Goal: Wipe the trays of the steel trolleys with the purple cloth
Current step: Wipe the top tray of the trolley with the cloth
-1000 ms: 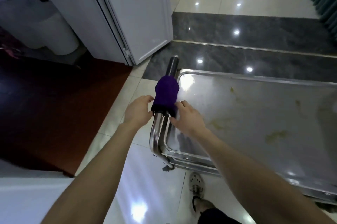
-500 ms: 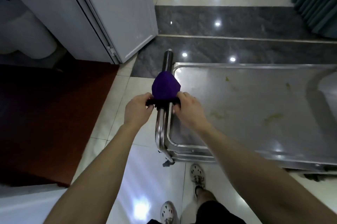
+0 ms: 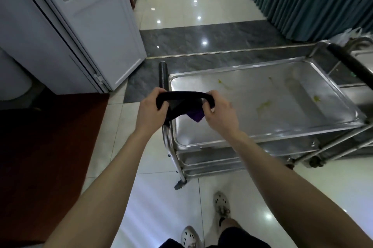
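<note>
Left hand and right hand each curl their fingers round one end of the purple cloth, stretching it above the near end of the top tray, probably to form a wiping face. Yellow stains lie farther along the tray. The handle stands beside the tray's near end, and a second trolley crowds its far end.

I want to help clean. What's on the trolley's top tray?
Yellowish smears dot the top tray. Its near corner is hidden behind the purple cloth stretched between the left hand and right hand.
</note>
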### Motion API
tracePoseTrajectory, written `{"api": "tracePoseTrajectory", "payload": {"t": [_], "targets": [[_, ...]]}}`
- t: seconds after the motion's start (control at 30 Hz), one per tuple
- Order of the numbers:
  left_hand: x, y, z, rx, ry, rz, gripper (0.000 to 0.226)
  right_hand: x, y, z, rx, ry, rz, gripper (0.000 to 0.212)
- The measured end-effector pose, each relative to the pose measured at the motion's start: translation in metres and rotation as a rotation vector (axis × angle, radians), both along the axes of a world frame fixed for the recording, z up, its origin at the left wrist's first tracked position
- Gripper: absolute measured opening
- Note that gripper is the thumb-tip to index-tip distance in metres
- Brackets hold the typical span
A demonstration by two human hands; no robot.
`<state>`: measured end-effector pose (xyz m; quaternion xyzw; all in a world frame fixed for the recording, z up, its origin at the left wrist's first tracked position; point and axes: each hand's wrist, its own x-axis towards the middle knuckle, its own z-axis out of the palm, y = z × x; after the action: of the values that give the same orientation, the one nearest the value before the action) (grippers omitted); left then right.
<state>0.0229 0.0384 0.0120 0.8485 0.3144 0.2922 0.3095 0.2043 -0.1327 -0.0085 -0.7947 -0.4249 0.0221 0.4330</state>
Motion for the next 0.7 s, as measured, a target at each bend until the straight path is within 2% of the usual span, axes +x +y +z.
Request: {"api": "tracePoseTrajectory", "payload": {"t": [0.13,0.23,0.37,0.43,0.5,0.63,0.7], "targets": [[0.026,-0.004,0.022,0.032,-0.068,-0.034,0.026,0.029,-0.009,0.040,0.122,-0.045,-0.025,0.018],[0.055,-0.005,0.043,0.023,-0.144,-0.047,0.024,0.055,-0.014,0.069,0.175,-0.030,-0.034,0.014],[0.084,-0.011,0.047,-0.086,-0.195,0.009,0.036,0.088,-0.023,0.090,0.125,0.015,-0.010,0.013],[0.091,-0.022,0.035,-0.035,-0.178,-0.001,0.034,0.101,-0.027,0.098,0.089,0.032,0.023,0.023],[0.095,-0.041,0.018,0.032,-0.138,-0.057,0.026,0.109,-0.028,0.105,0.033,0.022,0.050,0.031],[0.108,-0.085,-0.002,-0.073,-0.039,-0.203,0.046,0.120,-0.026,0.106,-0.089,-0.032,0.125,0.027],[0.120,-0.095,-0.008,-0.019,0.012,-0.253,0.049,0.122,-0.026,0.102,-0.133,-0.003,0.184,0.024]]}}
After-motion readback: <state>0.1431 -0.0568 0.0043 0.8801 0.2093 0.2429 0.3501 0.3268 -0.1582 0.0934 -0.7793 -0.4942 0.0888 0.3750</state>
